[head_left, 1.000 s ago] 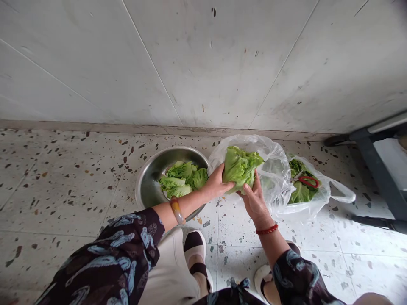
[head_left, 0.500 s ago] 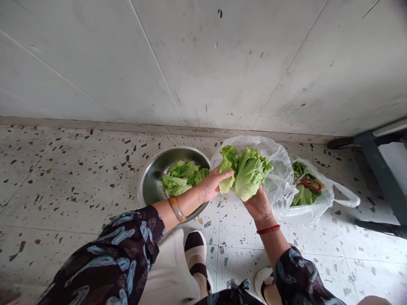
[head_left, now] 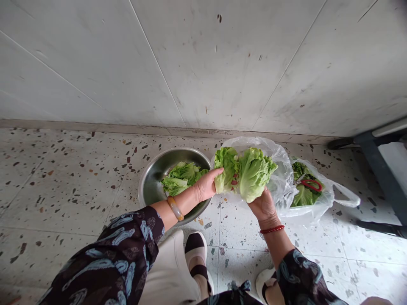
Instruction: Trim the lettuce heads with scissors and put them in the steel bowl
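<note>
My left hand (head_left: 206, 185) pinches a lettuce leaf (head_left: 226, 167), thumb on its near side and the fingers mostly behind it. Just right of that, my right hand (head_left: 263, 207) cups the head of lettuce (head_left: 255, 176) from below, its fingers largely hidden by the leaves. A narrow gap shows between the leaf and the head, with fingertips visible in it. Under and left of my left forearm, a steel basin (head_left: 149, 180) on the floor holds several torn lettuce leaves (head_left: 182, 176). Behind the lettuce lies a clear plastic bag (head_left: 280, 165).
Farther right, a second plastic bag (head_left: 329, 199) contains greens and a pair of red-handled scissors (head_left: 311, 184). A dark metal frame (head_left: 378, 169) stands at the right edge. The grey wall (head_left: 203, 63) rises behind everything. My shoes (head_left: 195, 248) are close below the basin.
My right hand has shifted right with the lettuce head, and my left hand slightly left with the leaf. The gap between leaf and head has widened.
</note>
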Demonstrator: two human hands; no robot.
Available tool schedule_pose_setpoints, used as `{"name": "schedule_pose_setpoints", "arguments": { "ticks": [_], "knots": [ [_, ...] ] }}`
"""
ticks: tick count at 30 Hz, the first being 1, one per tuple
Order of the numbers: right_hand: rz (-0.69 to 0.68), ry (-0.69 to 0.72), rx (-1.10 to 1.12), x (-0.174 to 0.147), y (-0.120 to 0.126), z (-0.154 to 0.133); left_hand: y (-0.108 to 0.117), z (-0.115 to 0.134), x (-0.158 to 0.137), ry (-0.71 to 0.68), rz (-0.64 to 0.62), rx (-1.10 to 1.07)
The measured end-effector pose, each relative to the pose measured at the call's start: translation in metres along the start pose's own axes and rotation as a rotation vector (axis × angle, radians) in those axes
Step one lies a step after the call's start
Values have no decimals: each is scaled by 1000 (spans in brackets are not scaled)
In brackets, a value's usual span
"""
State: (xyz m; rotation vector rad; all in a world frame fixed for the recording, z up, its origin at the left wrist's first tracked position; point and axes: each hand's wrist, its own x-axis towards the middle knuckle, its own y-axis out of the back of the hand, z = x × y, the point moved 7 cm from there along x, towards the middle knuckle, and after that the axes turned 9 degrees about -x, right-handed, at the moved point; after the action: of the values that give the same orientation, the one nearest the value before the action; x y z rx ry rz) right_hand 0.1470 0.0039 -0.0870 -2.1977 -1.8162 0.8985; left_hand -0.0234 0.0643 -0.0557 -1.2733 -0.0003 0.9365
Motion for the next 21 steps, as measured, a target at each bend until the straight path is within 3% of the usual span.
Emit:
{"name": "schedule_pose_setpoints", "arguments": {
  "ticks": [4, 7, 11, 16, 21],
  "knots": [
    [77, -128, 110, -3, 3, 6, -5, 2, -3, -59, 37, 35],
    [52, -165, 103, -4, 1, 7, -10, 5, -6, -96, 53, 68],
    [2, -77, 55, -4, -10, -3, -15, 7, -8, -158, 54, 122],
    [118, 103, -139, -10, -21, -6, -23, 7, -11, -265, 18, 216],
    [89, 156, -227, -18, -36, -1, -17, 10, -16, -349, 120, 420]
  ]
}}
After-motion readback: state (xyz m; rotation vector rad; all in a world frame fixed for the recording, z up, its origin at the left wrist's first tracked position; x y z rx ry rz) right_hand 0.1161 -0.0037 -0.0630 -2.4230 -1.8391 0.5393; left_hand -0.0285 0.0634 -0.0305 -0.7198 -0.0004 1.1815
